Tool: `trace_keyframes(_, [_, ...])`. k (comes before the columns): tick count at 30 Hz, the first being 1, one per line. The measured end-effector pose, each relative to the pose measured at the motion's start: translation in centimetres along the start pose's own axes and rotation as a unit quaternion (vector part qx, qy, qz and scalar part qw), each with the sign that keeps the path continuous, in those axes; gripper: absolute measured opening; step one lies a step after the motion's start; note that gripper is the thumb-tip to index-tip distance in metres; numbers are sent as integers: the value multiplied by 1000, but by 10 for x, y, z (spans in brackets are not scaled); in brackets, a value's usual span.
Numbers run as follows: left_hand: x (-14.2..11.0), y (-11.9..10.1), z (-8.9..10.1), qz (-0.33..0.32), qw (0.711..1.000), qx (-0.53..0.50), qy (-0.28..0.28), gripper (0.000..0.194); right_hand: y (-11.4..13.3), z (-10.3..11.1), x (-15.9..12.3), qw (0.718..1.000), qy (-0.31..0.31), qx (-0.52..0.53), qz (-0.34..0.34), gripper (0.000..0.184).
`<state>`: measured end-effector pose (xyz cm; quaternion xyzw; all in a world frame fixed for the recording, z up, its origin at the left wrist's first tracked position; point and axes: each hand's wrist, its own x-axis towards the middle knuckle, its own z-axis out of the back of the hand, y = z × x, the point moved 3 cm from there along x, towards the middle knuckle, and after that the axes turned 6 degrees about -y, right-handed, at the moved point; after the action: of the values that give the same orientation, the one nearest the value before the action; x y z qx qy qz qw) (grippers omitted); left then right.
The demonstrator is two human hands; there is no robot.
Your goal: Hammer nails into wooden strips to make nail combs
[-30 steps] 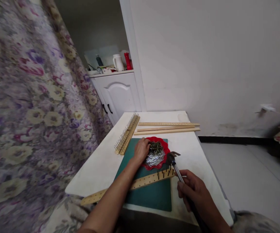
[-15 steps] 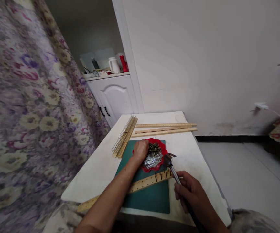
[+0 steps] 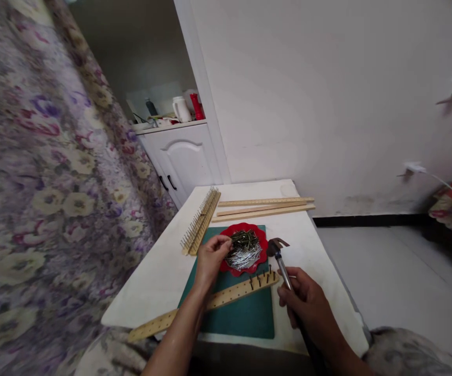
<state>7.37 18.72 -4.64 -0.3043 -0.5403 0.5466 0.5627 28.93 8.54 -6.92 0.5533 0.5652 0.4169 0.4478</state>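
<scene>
My left hand (image 3: 211,257) is at the left rim of a red scalloped plate (image 3: 264,243), thumb and fingertips pinched together; whatever is between them is too small to make out. On the plate lies a heap of nails (image 3: 245,249), dark brassy at the back and silvery in front. My right hand (image 3: 306,297) is closed around a claw hammer (image 3: 283,269), its head raised beside the plate. Below the plate, a wooden strip with rows of holes (image 3: 226,296) lies slantwise over a green mat (image 3: 245,318). Several dark nails (image 3: 263,278) stand in its right end.
Wooden strips studded with upright nails (image 3: 202,222) lie at the table's left. More bare strips (image 3: 265,208) lie along the back of the white-covered table (image 3: 151,282). A floral curtain (image 3: 65,198) hangs at left, and a white cabinet (image 3: 189,162) stands behind.
My left hand has drawn back from over the nails to the plate's left rim, its fingers now pinched. The hammer has stayed in my right hand. The view has shifted slightly.
</scene>
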Motion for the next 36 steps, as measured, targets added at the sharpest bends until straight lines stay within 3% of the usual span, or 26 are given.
trace_keyframes(2, [-26,-6,-4,73,990,-121,17,20,0,0,1,1000,-25,3,11,32])
trace_keyframes(6, [-71,-18,-18,199,942,-256,84,21,-4,2,5,999,-50,7,11,30])
trace_keyframes(11, [-99,-22,-28,273,891,-337,138,19,-9,5,8,998,-53,25,4,31])
trace_keyframes(16, [-108,-17,-34,300,870,-360,155,20,-15,3,8,998,-28,49,-12,35])
trace_keyframes(24, [-106,-13,-38,311,860,-375,152,22,-9,0,1,996,-1,82,-17,25])
trace_keyframes(29, [-107,-15,-40,317,856,-382,146,22,-12,-1,2,996,-2,92,-20,32])
trace_keyframes(36, [-117,-19,-51,278,854,-420,132,22,-15,-1,3,994,-15,105,-16,34])
